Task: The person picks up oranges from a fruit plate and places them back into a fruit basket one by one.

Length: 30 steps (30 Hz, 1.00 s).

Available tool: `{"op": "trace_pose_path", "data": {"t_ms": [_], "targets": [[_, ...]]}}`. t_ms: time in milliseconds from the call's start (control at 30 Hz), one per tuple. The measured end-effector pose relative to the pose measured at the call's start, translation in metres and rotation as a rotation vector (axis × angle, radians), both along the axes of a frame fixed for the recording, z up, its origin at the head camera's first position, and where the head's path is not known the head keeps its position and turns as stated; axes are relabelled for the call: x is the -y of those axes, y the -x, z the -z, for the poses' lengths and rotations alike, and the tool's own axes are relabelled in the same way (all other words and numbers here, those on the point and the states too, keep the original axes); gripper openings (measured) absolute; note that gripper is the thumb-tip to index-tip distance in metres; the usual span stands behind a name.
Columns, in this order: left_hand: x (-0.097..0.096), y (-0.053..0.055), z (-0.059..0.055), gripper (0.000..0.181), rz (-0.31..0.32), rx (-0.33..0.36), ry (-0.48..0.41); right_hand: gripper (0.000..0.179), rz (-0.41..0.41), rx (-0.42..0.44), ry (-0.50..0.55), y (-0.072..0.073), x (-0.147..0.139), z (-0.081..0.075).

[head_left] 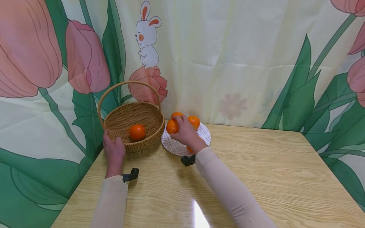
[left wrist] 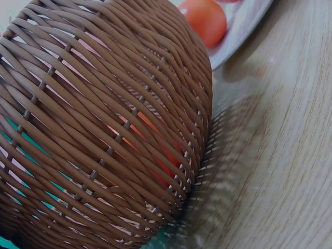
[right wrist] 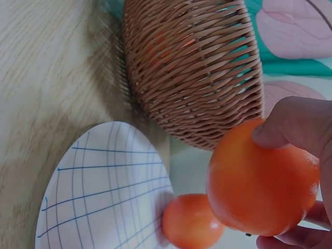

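My right hand grips an orange over the left part of a white plate with blue grid lines. In the right wrist view, the thumb and fingers hold this orange above the plate, near the basket. My left hand holds the near left rim of a wicker basket. The basket leans, its opening facing me, and a single orange lies inside. Through the weave, the left wrist view shows that orange; the left hand is not visible there.
More oranges sit on the plate, one at its back right and others partly hidden by the right hand. The basket's tall handle arches upward. A printed curtain hangs behind the wooden table.
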State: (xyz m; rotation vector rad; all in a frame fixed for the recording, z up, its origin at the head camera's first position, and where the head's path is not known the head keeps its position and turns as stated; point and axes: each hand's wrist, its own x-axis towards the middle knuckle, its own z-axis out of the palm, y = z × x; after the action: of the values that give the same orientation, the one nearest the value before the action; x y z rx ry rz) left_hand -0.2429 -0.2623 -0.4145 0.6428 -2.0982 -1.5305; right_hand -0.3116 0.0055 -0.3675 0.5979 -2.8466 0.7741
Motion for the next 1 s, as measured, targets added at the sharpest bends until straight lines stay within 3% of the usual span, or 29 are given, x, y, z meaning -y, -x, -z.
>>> {"op": "trace_pose_path", "data": {"t_ms": [533, 767, 1000], "targets": [[0.001, 0.000, 0.000, 0.059, 0.007, 0.021, -0.004, 0.066, -0.032, -0.038, 0.065, -0.011, 0.004, -0.016], [0.001, 0.000, 0.001, 0.060, 0.004, 0.024, 0.006, 0.065, -0.048, -0.092, 0.107, -0.013, 0.009, -0.022], [0.000, 0.001, 0.004, 0.062, 0.024, -0.043, -0.021, 0.063, -0.071, -0.148, 0.168, -0.013, 0.018, -0.027]]}}
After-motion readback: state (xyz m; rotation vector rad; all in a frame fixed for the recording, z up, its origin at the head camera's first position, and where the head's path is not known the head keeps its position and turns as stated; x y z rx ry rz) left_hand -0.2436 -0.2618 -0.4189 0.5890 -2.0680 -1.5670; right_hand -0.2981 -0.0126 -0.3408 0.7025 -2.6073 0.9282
